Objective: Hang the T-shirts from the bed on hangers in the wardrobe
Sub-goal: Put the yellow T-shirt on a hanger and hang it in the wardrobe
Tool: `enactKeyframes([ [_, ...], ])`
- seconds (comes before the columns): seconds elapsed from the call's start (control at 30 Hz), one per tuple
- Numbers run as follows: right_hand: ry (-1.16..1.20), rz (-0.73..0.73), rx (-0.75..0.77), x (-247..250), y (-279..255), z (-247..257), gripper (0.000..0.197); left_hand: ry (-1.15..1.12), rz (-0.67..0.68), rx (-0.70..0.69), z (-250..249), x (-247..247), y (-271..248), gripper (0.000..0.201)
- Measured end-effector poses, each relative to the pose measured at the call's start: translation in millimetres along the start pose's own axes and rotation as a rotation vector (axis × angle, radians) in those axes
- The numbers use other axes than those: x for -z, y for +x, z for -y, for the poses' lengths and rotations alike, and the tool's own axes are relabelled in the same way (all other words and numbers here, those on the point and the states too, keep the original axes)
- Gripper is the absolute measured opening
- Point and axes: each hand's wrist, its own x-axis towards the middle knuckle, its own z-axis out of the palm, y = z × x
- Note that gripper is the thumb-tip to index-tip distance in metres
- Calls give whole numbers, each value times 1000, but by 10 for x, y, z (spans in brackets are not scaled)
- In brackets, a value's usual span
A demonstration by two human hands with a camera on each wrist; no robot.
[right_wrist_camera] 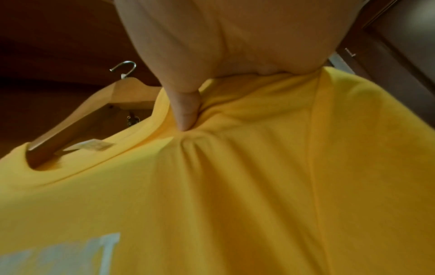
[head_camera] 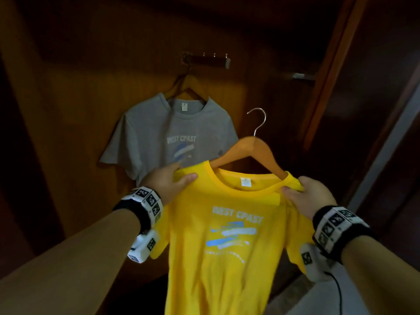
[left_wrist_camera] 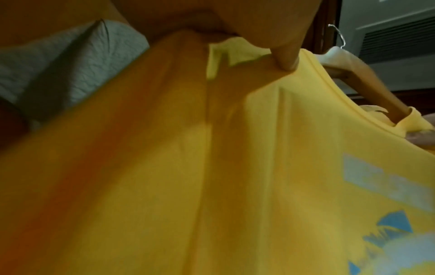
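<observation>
Your left hand (head_camera: 167, 181) and right hand (head_camera: 311, 197) each pinch a shoulder of the yellow T-shirt (head_camera: 218, 246) on its wooden hanger (head_camera: 252, 153), held before the wardrobe's hung grey T-shirt (head_camera: 163, 133).

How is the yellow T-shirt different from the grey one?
The yellow T-shirt is bright; the grey T-shirt is dull. The grey one already hangs from the wardrobe rail; the yellow one is held up by the left hand and right hand. Both sit on wooden hangers and share the same print.
</observation>
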Motion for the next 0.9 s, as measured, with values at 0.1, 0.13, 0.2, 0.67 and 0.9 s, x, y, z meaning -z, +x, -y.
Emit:
enactKeyframes([
  [0.1,-19,9,9,-72,479,112,34,-84,-34,15,-12,-12,388,69],
  [0.13,-22,12,11,-99,628,148,33,-103,-38,18,-43,4,506,66],
  [0.2,-17,-2,24,-152,914,227,30,-109,-64,30,-76,42,729,65],
  [0.67,203,71,272,-535,2510,864,37,58,-229,180,13,599,1574,84],
  [0.9,243,134,414,-540,3288,1127,31,159,-317,271,-257,842,1783,95],
])
